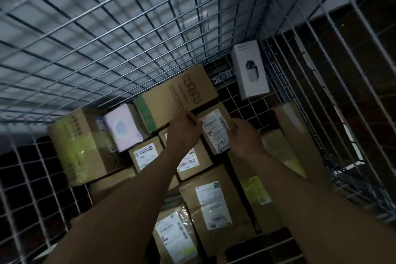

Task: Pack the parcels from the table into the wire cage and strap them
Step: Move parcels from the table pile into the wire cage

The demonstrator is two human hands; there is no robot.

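— What can't you read?

— The print on the labelled parcel (215,133) is too small. The left hand (184,133) shows only its back and its fingers are hidden. I cannot tell whether they grip that parcel or the tan box (177,94). The right hand (240,135) covers the parcel's right edge.

— Lower down?

— The left forearm (128,199) hides part of the small boxes (145,156). The bottom parcel (174,240) runs off the lower edge. The pink box (124,128) and the green-taped carton (79,148) are blurred.
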